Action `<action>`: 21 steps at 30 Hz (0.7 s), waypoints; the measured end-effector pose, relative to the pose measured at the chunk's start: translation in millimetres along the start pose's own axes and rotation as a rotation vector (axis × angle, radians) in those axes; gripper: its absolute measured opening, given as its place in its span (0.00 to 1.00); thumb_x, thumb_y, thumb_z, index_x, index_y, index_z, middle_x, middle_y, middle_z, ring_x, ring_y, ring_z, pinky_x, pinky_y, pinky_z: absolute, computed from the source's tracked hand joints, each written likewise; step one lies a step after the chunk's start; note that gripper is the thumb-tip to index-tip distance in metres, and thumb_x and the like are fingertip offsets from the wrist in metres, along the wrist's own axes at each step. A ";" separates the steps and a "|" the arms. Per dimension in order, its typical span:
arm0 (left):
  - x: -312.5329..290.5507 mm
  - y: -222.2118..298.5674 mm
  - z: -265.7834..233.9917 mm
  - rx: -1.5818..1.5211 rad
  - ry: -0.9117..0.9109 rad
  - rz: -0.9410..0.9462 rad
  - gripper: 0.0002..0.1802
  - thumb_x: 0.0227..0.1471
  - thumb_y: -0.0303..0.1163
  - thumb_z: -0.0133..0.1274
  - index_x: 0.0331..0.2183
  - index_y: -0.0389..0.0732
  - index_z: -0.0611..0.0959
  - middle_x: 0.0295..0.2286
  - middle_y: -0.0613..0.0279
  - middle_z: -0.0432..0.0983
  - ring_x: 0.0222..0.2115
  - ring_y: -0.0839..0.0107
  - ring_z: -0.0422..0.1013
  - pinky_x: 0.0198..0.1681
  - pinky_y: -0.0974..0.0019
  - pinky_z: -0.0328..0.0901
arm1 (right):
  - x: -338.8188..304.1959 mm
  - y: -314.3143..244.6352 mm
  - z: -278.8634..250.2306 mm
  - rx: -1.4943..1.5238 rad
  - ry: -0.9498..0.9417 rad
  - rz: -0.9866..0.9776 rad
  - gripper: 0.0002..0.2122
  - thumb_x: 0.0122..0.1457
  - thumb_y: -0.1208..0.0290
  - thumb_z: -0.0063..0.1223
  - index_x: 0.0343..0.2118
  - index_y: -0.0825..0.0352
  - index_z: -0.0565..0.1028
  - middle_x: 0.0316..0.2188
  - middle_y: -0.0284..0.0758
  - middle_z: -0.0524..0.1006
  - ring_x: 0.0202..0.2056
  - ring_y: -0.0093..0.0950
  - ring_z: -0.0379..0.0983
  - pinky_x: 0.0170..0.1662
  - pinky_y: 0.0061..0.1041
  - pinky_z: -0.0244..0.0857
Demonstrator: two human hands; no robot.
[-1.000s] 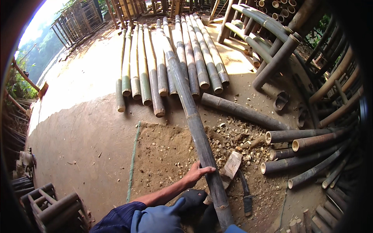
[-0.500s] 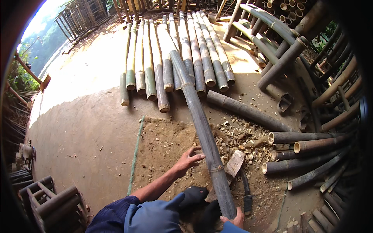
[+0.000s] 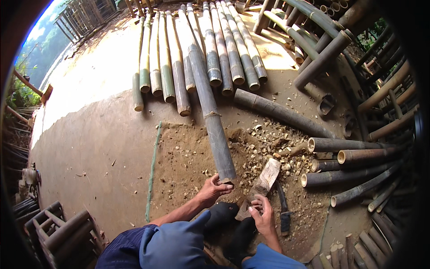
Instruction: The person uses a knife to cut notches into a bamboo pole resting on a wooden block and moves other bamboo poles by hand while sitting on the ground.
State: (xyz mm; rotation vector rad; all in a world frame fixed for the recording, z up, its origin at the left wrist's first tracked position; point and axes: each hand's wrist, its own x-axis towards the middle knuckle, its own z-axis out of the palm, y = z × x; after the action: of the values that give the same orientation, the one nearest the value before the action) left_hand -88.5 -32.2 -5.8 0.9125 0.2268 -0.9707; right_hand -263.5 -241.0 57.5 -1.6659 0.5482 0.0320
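A long dark bamboo pole (image 3: 215,130) slants away from me, its far part over the row of poles. At its near cut end, my left hand (image 3: 214,192) grips the lower edge with fingers and thumb. My right hand (image 3: 264,216) is off the pole, with fingers loosely curled and apart and nothing visible in them. It hovers over the near part of a pale wooden block (image 3: 269,174) that lies by my dark-shod feet. To the right of the block lies a curved knife (image 3: 283,208) with a dark handle.
A row of bamboo poles (image 3: 169,62) lies ahead, partly in sunlight. One thick bamboo pole (image 3: 282,112) lies crosswise before me. Wood chips (image 3: 286,152) litter the sacking mat (image 3: 179,157). Cut bamboo lengths (image 3: 349,177) are stacked right; a bamboo stool (image 3: 62,233) stands left.
The pole has moved forward and left, away from me. My left hand has gone from beside it to its near end, while my right hand has let go of that end and risen.
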 end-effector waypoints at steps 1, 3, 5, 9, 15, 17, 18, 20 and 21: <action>4.4 -4.7 -5.2 0.026 0.031 0.019 0.27 0.61 0.19 0.61 0.60 0.37 0.73 0.48 0.58 0.81 0.45 0.66 0.82 0.50 0.62 0.78 | -8.8 11.4 2.0 0.029 0.019 0.032 0.26 0.64 0.66 0.64 0.62 0.73 0.71 0.42 0.42 0.81 0.41 0.28 0.79 0.46 0.30 0.75; 7.9 -14.5 -9.7 0.072 0.063 0.064 0.25 0.61 0.22 0.63 0.58 0.37 0.75 0.44 0.59 0.83 0.43 0.67 0.82 0.49 0.63 0.77 | -27.3 33.3 2.2 0.087 -0.020 0.150 0.23 0.66 0.69 0.63 0.60 0.74 0.71 0.39 0.40 0.81 0.36 0.26 0.79 0.42 0.27 0.74; 3.0 -16.4 -9.6 0.123 0.073 0.128 0.24 0.61 0.27 0.65 0.56 0.36 0.77 0.40 0.61 0.84 0.39 0.69 0.82 0.46 0.64 0.77 | -41.9 44.1 6.0 0.160 -0.069 0.249 0.19 0.67 0.72 0.59 0.56 0.76 0.72 0.35 0.38 0.80 0.30 0.23 0.78 0.37 0.24 0.72; -3.8 1.2 -6.6 0.160 0.088 0.201 0.21 0.63 0.32 0.66 0.53 0.36 0.79 0.37 0.62 0.84 0.38 0.72 0.81 0.44 0.66 0.76 | -47.0 50.0 10.7 0.241 -0.006 0.284 0.14 0.69 0.71 0.57 0.51 0.75 0.74 0.32 0.38 0.80 0.24 0.22 0.76 0.27 0.22 0.69; 15.1 32.2 -25.0 0.027 0.204 0.437 0.17 0.70 0.40 0.58 0.48 0.35 0.83 0.35 0.60 0.85 0.34 0.72 0.81 0.42 0.64 0.77 | -48.1 49.3 15.5 0.239 -0.262 0.427 0.10 0.70 0.71 0.57 0.48 0.71 0.78 0.23 0.34 0.79 0.19 0.19 0.72 0.24 0.20 0.66; 28.3 55.5 -27.1 -0.004 0.244 0.504 0.17 0.71 0.38 0.57 0.46 0.31 0.83 0.33 0.58 0.85 0.32 0.71 0.81 0.40 0.62 0.77 | -53.6 62.9 19.3 0.147 -0.396 0.492 0.10 0.69 0.68 0.60 0.46 0.70 0.80 0.22 0.33 0.80 0.19 0.18 0.72 0.23 0.20 0.65; 35.7 70.0 -31.9 0.007 0.287 0.486 0.16 0.73 0.38 0.52 0.48 0.33 0.80 0.32 0.59 0.83 0.31 0.67 0.81 0.42 0.56 0.79 | -52.6 44.6 24.7 0.057 -0.451 0.542 0.10 0.70 0.67 0.60 0.46 0.69 0.80 0.22 0.32 0.80 0.18 0.18 0.72 0.22 0.20 0.64; 50.5 101.0 -29.1 -0.087 0.321 0.474 0.18 0.75 0.41 0.47 0.46 0.34 0.80 0.30 0.60 0.81 0.31 0.66 0.80 0.43 0.54 0.79 | -58.5 52.5 30.6 0.039 -0.488 0.512 0.10 0.71 0.66 0.59 0.45 0.69 0.81 0.21 0.32 0.80 0.17 0.18 0.72 0.21 0.19 0.64; 61.2 115.4 -27.9 -0.188 0.301 0.451 0.19 0.76 0.42 0.45 0.46 0.35 0.80 0.29 0.61 0.80 0.31 0.66 0.79 0.43 0.54 0.78 | -58.6 56.1 30.6 0.077 -0.468 0.525 0.10 0.71 0.66 0.58 0.44 0.69 0.81 0.21 0.33 0.80 0.17 0.18 0.72 0.21 0.20 0.64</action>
State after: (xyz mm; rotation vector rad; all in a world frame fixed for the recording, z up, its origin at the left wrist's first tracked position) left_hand 43.7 -21.0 8.7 0.8836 0.3429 -0.3871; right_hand -327.2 -196.4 19.1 -1.3381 0.6005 0.7543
